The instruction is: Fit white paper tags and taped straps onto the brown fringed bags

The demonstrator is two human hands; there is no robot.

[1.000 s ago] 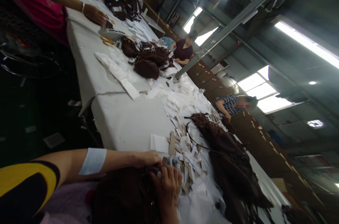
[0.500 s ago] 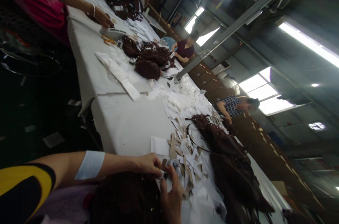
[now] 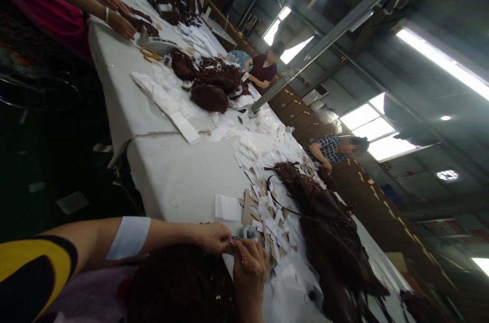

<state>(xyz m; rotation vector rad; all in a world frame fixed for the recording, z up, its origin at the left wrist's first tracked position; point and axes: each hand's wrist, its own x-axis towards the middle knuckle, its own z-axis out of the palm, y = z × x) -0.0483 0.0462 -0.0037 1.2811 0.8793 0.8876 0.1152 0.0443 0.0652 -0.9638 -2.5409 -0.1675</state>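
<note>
My left hand (image 3: 216,238) reaches in from the left with its fingers closed in a pinch. Opposite it, my right hand (image 3: 250,264) is also closed, fingertips meeting those of the left. What they pinch is too small and too covered to name. Directly below both hands, a dark brown bag-like item (image 3: 175,282) with small shiny metal bits rests against the body. A greyish roll-like object (image 3: 248,233) lies just behind the right fingers. Beyond it are white paper pieces (image 3: 228,207) and cardboard strips (image 3: 247,207).
Dark brown bags with straps (image 3: 332,231) are heaped along the right of the white table (image 3: 179,175). Farther back lie more brown bags (image 3: 210,97) and orange-handled scissors (image 3: 151,54). A metal post (image 3: 290,76) rises midtable. Co-workers stand around the table.
My right hand's fingers have closed in against the left fingertips, covering the small white and brown bits seen there before. At the far left, a co-worker's hands have shifted over a brown piece.
</note>
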